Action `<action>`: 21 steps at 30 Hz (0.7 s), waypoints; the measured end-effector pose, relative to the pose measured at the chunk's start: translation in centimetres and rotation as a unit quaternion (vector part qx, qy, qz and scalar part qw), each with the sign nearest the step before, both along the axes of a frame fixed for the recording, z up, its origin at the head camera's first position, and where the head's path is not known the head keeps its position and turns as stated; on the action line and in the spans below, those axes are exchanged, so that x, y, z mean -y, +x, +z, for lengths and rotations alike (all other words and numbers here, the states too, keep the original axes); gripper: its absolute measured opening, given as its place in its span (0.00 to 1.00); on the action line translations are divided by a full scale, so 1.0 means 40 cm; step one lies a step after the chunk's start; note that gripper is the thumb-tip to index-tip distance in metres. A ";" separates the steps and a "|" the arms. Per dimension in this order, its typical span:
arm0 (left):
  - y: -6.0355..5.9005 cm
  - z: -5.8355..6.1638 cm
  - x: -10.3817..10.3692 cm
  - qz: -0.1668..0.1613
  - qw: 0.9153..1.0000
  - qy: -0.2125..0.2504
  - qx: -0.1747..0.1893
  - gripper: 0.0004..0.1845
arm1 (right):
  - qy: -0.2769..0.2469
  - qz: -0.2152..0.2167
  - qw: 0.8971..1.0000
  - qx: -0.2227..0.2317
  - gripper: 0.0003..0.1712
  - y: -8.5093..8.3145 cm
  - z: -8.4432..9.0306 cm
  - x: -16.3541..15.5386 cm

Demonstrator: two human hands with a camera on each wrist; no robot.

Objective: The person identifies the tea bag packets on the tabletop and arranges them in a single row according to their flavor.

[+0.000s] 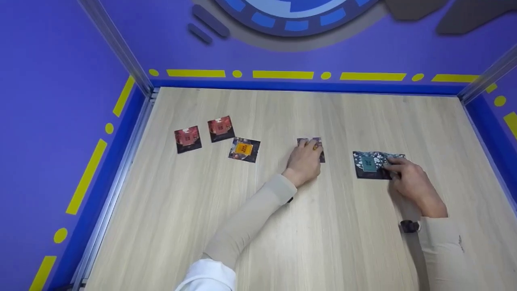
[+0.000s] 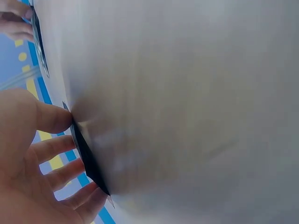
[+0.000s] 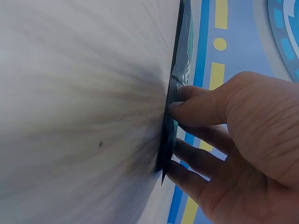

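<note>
On the wooden table (image 1: 323,226) my left hand (image 1: 309,155) lies over a dark packet with an orange label (image 1: 314,142), covering most of it. In the left wrist view its straight fingers (image 2: 56,147) spread over that packet (image 2: 88,161) and the thumb touches the packet's edge. To the right, my right hand (image 1: 404,173) pinches the right end of a teal flowered packet (image 1: 369,163). In the right wrist view the thumb and fingers (image 3: 196,109) close on the teal packet's (image 3: 180,65) edge, which lifts slightly off the table.
Two red packets (image 1: 188,138) (image 1: 221,128) and an orange-labelled packet (image 1: 244,149) lie in a row at the left. Blue walls with yellow dashes (image 1: 282,74) enclose the table at the back and on both sides.
</note>
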State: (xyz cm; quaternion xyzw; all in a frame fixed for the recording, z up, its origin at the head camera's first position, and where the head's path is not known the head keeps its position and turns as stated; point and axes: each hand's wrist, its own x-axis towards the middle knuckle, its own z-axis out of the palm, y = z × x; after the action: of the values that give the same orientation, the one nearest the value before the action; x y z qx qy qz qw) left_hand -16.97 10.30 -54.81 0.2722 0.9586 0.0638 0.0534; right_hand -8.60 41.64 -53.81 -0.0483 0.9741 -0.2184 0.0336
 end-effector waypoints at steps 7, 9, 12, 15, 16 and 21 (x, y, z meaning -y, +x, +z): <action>0.034 0.006 -0.047 -0.022 1.000 -0.005 -0.007 0.25 | 0.004 -0.001 1.000 0.004 0.24 -0.005 0.006 0.000; 0.043 0.006 -0.060 -0.027 1.000 -0.007 -0.011 0.24 | 0.006 -0.003 1.000 0.005 0.24 -0.006 0.007 -0.001; 0.056 0.006 -0.080 -0.034 0.999 -0.008 -0.014 0.24 | 0.007 -0.004 1.000 0.002 0.24 -0.007 0.007 -0.002; 0.070 0.005 -0.098 -0.040 0.999 -0.010 -0.013 0.24 | 0.008 -0.003 1.000 -0.003 0.24 -0.006 0.005 -0.003; 0.074 0.004 -0.104 -0.040 0.999 -0.011 -0.012 0.25 | 0.008 -0.002 1.000 -0.004 0.24 -0.006 0.004 -0.003; 0.093 0.001 -0.133 -0.043 0.999 -0.017 -0.012 0.25 | 0.004 -0.002 1.000 -0.004 0.24 -0.004 0.001 -0.002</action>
State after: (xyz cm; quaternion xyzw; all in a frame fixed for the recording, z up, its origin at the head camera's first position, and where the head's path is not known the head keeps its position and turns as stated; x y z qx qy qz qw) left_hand -13.23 15.62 -54.77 0.3131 0.9475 0.0415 0.0497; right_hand -8.75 41.73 -53.77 -0.0474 0.9751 -0.2147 0.0299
